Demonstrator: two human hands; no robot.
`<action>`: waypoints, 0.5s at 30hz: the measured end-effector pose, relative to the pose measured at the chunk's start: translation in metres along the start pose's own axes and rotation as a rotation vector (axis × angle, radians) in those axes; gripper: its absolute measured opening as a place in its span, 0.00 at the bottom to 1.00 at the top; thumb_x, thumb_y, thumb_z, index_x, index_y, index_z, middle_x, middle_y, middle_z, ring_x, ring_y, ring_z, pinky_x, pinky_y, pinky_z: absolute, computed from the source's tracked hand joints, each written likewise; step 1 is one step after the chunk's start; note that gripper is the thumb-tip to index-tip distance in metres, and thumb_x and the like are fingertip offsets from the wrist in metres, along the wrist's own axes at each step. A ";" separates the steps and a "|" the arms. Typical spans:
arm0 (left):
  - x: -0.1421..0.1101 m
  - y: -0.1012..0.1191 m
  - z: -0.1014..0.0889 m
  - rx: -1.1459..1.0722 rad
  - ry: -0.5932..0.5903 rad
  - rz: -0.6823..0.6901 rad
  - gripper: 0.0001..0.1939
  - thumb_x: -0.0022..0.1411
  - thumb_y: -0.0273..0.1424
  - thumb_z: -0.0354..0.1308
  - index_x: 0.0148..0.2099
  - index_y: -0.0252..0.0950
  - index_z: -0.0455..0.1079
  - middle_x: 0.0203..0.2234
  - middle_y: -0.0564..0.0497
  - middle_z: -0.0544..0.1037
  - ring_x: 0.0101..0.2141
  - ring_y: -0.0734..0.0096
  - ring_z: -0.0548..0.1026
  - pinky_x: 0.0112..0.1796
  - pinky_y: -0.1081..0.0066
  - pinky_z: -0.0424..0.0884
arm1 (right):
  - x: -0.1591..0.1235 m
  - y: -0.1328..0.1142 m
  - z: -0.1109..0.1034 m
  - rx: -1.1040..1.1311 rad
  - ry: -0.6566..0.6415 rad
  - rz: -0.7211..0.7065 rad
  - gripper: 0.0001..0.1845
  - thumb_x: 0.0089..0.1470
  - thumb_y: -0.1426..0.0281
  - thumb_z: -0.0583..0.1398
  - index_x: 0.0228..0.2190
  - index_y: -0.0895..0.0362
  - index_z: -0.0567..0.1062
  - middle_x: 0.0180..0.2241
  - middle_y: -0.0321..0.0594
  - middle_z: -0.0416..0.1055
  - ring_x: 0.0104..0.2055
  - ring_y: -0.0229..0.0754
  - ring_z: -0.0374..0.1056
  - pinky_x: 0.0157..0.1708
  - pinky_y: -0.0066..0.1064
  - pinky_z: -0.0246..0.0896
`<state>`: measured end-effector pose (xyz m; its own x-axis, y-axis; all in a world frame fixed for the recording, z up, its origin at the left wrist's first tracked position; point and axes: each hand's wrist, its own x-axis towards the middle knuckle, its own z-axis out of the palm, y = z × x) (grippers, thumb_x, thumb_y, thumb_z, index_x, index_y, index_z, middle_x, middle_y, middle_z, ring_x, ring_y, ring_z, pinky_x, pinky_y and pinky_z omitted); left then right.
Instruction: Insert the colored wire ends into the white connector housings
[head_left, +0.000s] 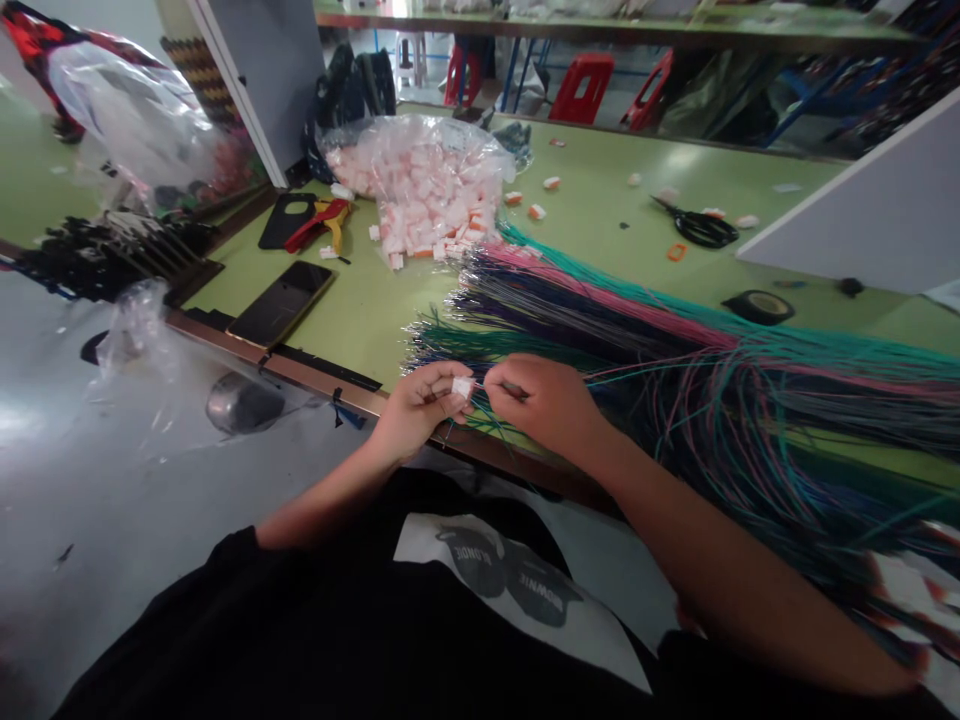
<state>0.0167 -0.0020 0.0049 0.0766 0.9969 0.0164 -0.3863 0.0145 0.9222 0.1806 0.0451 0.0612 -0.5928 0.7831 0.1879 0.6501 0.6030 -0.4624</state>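
My left hand (420, 405) pinches a small white plastic connector (463, 386) at the near edge of the green table (360, 300). Close against it, my right hand (544, 400) has its fingers pinched together on a thin wire end at the connector. Both hands hover over the tips of a big bundle of coloured wires (675, 350), pink, teal, purple and green, which fans across the table from the right.
A clear bag of white and orange connectors (427, 185) sits behind the wires. A black phone (281, 300) and a phone case (285, 220) lie at left. Scissors (701, 228) and a roll of black tape (759, 306) lie at right. Loose plastic film (142, 330) hangs off the left edge.
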 end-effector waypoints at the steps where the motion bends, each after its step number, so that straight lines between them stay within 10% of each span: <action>1: 0.000 0.001 0.000 0.002 0.005 0.002 0.13 0.50 0.31 0.69 0.38 0.35 0.71 0.24 0.55 0.78 0.25 0.76 0.75 0.28 0.75 0.73 | 0.000 -0.001 0.002 -0.006 -0.008 0.001 0.10 0.49 0.72 0.52 0.20 0.56 0.70 0.21 0.36 0.66 0.25 0.35 0.59 0.27 0.28 0.46; 15: 0.000 0.006 0.004 0.042 0.020 -0.051 0.21 0.47 0.34 0.70 0.42 0.34 0.69 0.22 0.56 0.77 0.23 0.74 0.76 0.25 0.75 0.71 | 0.005 0.015 -0.011 0.126 -0.105 -0.003 0.11 0.53 0.69 0.54 0.25 0.55 0.75 0.28 0.38 0.76 0.31 0.38 0.70 0.32 0.28 0.57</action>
<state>0.0176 -0.0022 0.0122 0.0767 0.9963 -0.0381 -0.3434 0.0623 0.9371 0.1926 0.0591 0.0649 -0.6454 0.7572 0.1006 0.5876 0.5764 -0.5679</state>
